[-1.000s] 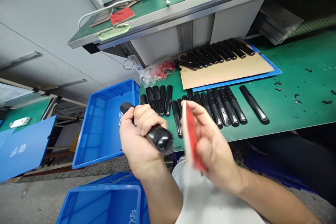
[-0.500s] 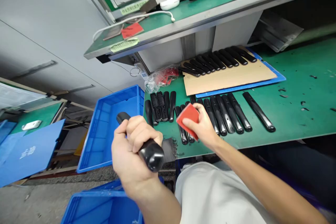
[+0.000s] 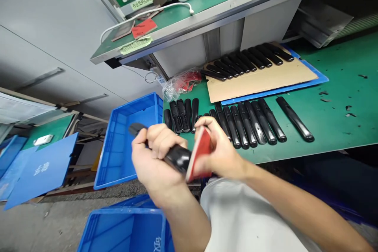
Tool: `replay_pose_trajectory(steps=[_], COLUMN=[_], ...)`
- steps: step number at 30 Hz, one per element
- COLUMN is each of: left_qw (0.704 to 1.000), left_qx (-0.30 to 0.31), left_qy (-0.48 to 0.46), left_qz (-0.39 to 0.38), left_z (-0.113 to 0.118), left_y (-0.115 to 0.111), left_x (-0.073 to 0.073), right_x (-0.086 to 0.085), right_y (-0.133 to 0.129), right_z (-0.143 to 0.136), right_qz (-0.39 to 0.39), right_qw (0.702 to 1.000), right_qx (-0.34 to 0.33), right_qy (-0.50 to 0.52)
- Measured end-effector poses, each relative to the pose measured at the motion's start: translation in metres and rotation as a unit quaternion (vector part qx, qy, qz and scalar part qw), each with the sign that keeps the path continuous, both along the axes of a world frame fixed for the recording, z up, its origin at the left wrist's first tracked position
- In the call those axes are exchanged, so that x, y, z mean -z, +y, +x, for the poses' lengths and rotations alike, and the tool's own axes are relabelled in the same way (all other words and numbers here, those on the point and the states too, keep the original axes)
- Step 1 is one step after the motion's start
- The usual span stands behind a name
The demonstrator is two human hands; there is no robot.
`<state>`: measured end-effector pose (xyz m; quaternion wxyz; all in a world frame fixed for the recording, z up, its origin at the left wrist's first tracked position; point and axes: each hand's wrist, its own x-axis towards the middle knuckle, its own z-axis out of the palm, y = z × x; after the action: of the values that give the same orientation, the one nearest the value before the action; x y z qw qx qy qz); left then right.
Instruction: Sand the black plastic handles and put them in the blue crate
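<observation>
part (image 3: 178,158) within left hand (image 3: 153,165)

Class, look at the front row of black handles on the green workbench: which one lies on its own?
The rightmost black handle: a strip of green workbench separates it from the other handles, which lie bunched together.

- We look forward and down from the person's head.
- Close before us: left hand (image 3: 159,157) and right hand (image 3: 223,153).
- Beyond them we face the green bench (image 3: 339,122).
</observation>
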<state>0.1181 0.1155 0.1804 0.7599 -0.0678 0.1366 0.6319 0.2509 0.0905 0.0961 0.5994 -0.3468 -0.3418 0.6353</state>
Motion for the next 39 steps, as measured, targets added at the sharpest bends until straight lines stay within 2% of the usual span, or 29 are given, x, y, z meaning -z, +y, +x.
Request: replay_pose_trajectory(steps=[1,2,4,5,8,11,14,16,17,20,22,24,25,27,29,30,31,33,35,37,39], left_qw=[0.999,0.996,0.988,0.986,0.991,0.993,0.988,0.986,0.985,0.983,0.983,0.984,0.985,0.988,0.989,0.988,0.987,0.985,0.981,0.969,0.944], left_qx=[0.018,0.034,0.076,0.086,0.091,0.078,0.073,0.07,0.07,0.081,0.094,0.108,0.105,0.088,0.076,0.077,0.082,0.085,0.094,0.13,0.176], left_qy=[-0.016,-0.036,-0.064,-0.059,0.008,0.08,0.129,0.149,0.157,0.165,0.156,0.14,0.133,0.13,0.128,0.127,0.129,0.144,0.168,0.209,0.279], left_qz=[0.034,0.072,0.122,0.132,0.093,0.047,0.034,0.029,0.024,0.008,0.008,0.007,0.005,-0.005,-0.019,-0.028,-0.038,-0.046,-0.032,-0.011,-0.01], left_z=[-0.005,-0.009,-0.015,-0.016,-0.009,0.005,0.016,0.022,0.025,0.028,0.028,0.026,0.025,0.024,0.025,0.026,0.027,0.031,0.035,0.039,0.04], left_y=[-0.003,-0.005,-0.009,-0.01,-0.005,0.002,0.002,0.0,-0.001,-0.004,-0.006,-0.006,-0.006,-0.003,0.002,0.005,0.008,0.012,0.011,0.004,-0.007], left_x=[-0.002,-0.004,-0.007,-0.006,0.002,0.015,0.02,0.018,0.017,0.014,0.015,0.018,0.02,0.024,0.027,0.028,0.028,0.03,0.035,0.042,0.051], right_x=[0.016,0.031,0.051,0.054,0.042,0.022,0.011,0.008,0.006,-0.001,-0.001,0.004,0.008,0.017,0.021,0.02,0.017,0.007,-0.001,0.002,0.012], right_y=[0.007,0.012,0.013,0.009,-0.014,-0.038,-0.05,-0.049,-0.046,-0.036,-0.038,-0.049,-0.057,-0.072,-0.075,-0.07,-0.063,-0.043,-0.027,-0.023,-0.024], right_z=[0.004,0.011,0.029,0.038,0.058,0.065,0.064,0.065,0.065,0.065,0.061,0.054,0.05,0.041,0.035,0.034,0.033,0.036,0.041,0.047,0.055], right_qz=[-0.08,-0.122,-0.16,-0.163,-0.141,-0.039,0.089,0.177,0.231,0.39,0.465,0.511,0.513,0.456,0.363,0.331,0.325,0.353,0.391,0.438,0.508], right_qw=[0.994,0.985,0.976,0.976,0.987,0.995,0.981,0.949,0.923,0.808,0.74,0.706,0.709,0.76,0.823,0.84,0.843,0.822,0.789,0.747,0.688], right_qx=[0.055,0.087,0.1,0.094,0.021,-0.071,-0.056,-0.03,-0.018,0.049,0.088,0.052,0.021,-0.008,0.028,0.054,0.07,0.083,0.092,0.097,0.103], right_qy=[-0.059,-0.085,-0.107,-0.11,-0.072,-0.052,-0.162,-0.259,-0.308,-0.438,-0.478,-0.487,-0.483,-0.463,-0.437,-0.426,-0.423,-0.438,-0.465,-0.491,-0.508])
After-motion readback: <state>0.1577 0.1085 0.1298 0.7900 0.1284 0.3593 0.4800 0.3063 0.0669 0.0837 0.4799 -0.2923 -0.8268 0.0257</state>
